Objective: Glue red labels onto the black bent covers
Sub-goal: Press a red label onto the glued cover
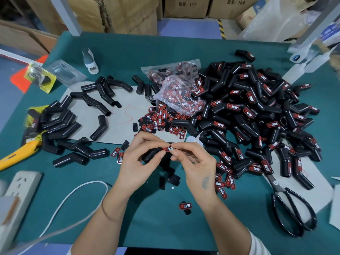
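I am holding one black bent cover (pixel 152 153) above the near middle of the counter (pixel 165 227); my left grip (pixel 139 159) is curling round its body, thumb and forefinger pinching near its upper end; my right grip (pixel 195 161) is pinching a red label (pixel 167 149) against that same end, fingertips meeting the left ones there; the label's white lettering is showing between my fingers. A large heap of labelled covers (pixel 257 115) is lying toward the right edge; unlabelled covers (pixel 73 116) are lying scattered toward the left edge, partly on a grey sheet (pixel 121 107); loose labels (pixel 161 120) are spilling from a clear bag (pixel 176 89) at the centre; black scissors (pixel 290 208) are resting near the right front corner; a yellow knife (pixel 16 153) is lying at the left edge.
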`<state>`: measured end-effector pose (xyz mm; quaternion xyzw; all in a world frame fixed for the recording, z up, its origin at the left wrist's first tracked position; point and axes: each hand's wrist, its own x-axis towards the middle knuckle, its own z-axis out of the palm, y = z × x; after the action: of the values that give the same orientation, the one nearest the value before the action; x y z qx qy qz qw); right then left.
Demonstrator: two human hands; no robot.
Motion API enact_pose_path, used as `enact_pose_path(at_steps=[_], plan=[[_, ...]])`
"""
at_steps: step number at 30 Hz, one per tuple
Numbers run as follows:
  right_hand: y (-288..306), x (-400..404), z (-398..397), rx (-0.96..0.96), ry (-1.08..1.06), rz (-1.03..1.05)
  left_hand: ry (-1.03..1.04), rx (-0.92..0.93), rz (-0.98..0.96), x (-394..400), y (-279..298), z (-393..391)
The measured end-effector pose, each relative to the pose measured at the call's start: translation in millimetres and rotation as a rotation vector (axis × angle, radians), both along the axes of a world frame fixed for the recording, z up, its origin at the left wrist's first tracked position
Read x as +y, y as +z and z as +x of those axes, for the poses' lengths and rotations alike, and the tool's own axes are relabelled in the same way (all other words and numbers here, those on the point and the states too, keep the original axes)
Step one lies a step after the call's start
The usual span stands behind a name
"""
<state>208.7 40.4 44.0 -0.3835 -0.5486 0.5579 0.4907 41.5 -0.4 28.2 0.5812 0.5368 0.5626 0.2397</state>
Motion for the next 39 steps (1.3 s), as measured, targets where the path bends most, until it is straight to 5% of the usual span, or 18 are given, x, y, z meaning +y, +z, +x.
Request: enact_pose_path(at_steps=[27, 39], plan=[[5.6, 1.4, 1.3, 0.07, 0.074, -0.142, -0.003, -0.006, -0.022, 1.8, 2.2, 0.4], [7.4, -0.4, 0.1, 0.083, 0.082, -0.159, 0.004, -0.194, -0.097, -0.2, 5.7, 4.9]])
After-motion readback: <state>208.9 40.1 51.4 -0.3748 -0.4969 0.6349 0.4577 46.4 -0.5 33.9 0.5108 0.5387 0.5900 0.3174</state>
